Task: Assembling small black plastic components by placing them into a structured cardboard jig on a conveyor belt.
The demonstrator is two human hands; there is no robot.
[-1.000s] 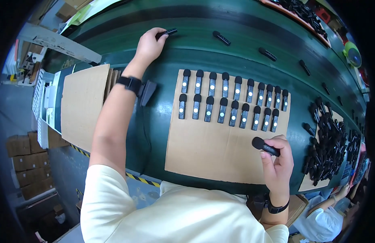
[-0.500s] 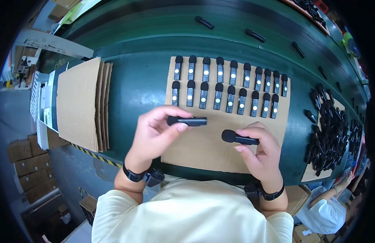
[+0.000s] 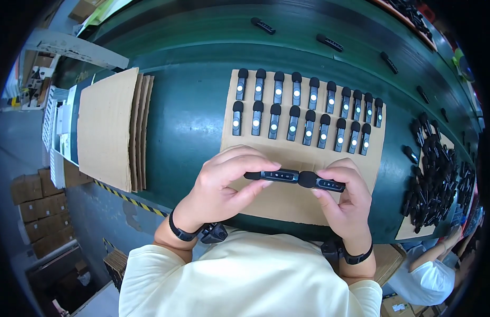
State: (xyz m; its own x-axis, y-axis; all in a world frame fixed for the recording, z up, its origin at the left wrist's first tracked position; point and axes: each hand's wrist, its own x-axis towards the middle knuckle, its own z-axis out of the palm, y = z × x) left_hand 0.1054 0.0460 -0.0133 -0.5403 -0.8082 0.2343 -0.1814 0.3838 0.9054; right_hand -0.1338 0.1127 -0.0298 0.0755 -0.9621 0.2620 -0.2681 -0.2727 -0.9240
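Note:
Between thumb and fingers, my left hand pinches a small black clip-on microphone with a foam tip. A second microphone of the same kind is pinched in my right hand. Both lie nearly level, end to end, the right one's foam tip meeting or nearly meeting the left one's plain end. Small marks show along their upturned sides. Beneath my hands is a flat cardboard sheet. Two rows of similar microphones stand on its far half, foam tips away from me, each with a pale round spot.
At left, upright cardboard sheets lean in a stack. A heap of black microphones covers another cardboard piece at right. Several microphones lie spaced along the green surface beyond. At lower right, another person in a white top is nearby.
My hands have come together, the left moving right, bringing the two microphones end to end. Both microphones have been turned so their marked sides show. The whole view has shifted slightly.

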